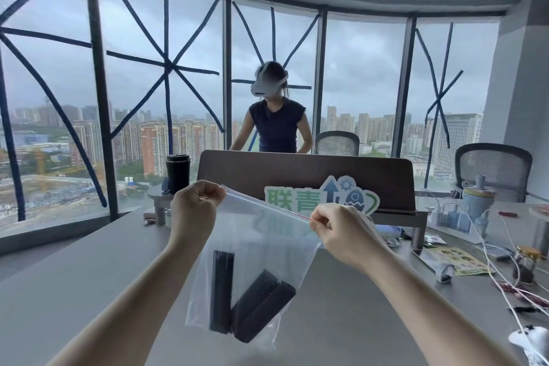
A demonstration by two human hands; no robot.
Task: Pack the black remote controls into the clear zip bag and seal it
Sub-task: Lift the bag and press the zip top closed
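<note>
Above the grey table, the left hand and right hand pinch the top corners of the clear plastic zip bag. Three black remote controls lie at its bottom: one upright, two leaning up-right.

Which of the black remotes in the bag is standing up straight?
The left remote in the clear zip bag stands nearly upright. The other two remotes lean together, tilted toward the right.
</note>
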